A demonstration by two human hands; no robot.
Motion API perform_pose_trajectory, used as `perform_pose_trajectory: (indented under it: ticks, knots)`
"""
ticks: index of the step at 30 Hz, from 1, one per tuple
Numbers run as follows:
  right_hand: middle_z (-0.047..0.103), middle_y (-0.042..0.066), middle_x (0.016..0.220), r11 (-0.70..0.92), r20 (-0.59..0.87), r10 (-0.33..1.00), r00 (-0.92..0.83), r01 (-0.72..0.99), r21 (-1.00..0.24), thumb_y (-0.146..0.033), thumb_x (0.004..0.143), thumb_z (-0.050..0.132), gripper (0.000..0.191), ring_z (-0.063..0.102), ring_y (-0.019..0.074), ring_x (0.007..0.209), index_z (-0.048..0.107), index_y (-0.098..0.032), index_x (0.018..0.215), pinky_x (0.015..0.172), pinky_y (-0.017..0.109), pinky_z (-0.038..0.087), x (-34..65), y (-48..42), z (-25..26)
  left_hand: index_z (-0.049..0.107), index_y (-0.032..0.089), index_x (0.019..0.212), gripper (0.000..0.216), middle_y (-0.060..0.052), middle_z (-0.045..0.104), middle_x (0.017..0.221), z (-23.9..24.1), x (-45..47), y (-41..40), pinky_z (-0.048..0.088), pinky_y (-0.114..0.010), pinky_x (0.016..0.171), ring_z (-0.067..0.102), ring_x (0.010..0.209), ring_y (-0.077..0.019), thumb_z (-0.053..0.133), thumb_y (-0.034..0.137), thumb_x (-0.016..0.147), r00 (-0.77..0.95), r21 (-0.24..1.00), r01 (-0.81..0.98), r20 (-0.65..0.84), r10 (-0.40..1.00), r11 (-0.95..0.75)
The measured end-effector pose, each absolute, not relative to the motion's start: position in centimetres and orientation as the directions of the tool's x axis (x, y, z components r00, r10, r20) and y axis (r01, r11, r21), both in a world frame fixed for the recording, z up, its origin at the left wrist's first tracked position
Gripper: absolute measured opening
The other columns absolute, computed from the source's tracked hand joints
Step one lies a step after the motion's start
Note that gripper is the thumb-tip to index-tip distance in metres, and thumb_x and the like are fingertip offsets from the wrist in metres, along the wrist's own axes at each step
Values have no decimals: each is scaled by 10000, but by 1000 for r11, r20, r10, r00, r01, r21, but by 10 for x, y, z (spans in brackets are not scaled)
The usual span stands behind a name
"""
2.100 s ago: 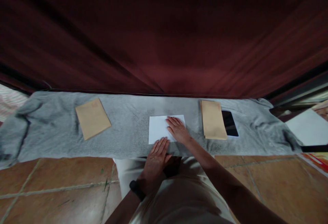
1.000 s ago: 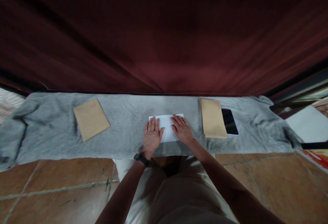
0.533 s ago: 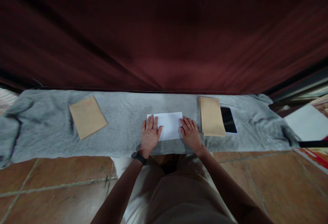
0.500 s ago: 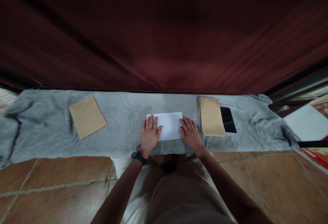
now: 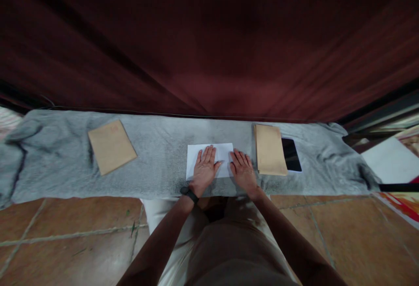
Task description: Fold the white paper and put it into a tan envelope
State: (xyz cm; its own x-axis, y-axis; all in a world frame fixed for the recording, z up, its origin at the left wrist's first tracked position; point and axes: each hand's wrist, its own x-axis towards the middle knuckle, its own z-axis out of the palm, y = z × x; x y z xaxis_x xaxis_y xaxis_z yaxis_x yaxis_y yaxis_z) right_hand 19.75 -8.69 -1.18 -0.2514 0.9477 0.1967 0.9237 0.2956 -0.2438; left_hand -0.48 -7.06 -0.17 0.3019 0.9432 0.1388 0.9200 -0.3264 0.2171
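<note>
A white sheet of paper [image 5: 223, 164] lies flat in front of me on a grey cloth [image 5: 160, 146]. My left hand [image 5: 204, 168] rests palm down on the paper, left of its middle, fingers stretched out. At the paper's right edge, my right hand [image 5: 242, 169] lies flat with its fingers extended, the fingertips at the edge. Neither hand grips anything. Just right of my right hand is a stack of brown envelopes [image 5: 271, 150]. Farther to the left lies another brown envelope [image 5: 111, 147], turned at an angle.
A dark-screened phone or tablet [image 5: 291, 154] sits partly beside the envelope stack. Behind the cloth-covered surface hangs a dark red curtain [image 5: 222, 90]. At the far right is a white sheet [image 5: 391, 159] near a black bar [image 5: 397, 187]. Tiled floor [image 5: 81, 229] shows below.
My left hand has slid to the right over the paper, from its left edge toward its middle. My right hand stays at the right edge.
</note>
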Motion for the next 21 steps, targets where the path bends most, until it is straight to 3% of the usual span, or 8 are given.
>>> perform_pose_trajectory:
  ticks: [21]
  knots:
    - [454, 127, 1630, 325, 210, 937, -279, 916, -234, -305, 1087, 353, 519, 399, 310, 1503, 460, -153, 1572, 1249, 541, 273, 202, -87, -15, 413, 156, 1598, 613, -142, 339, 1687, 2, -36, -76, 186, -525, 1302, 285, 1581, -308, 348, 471, 1076, 192, 198, 957, 114, 975, -212]
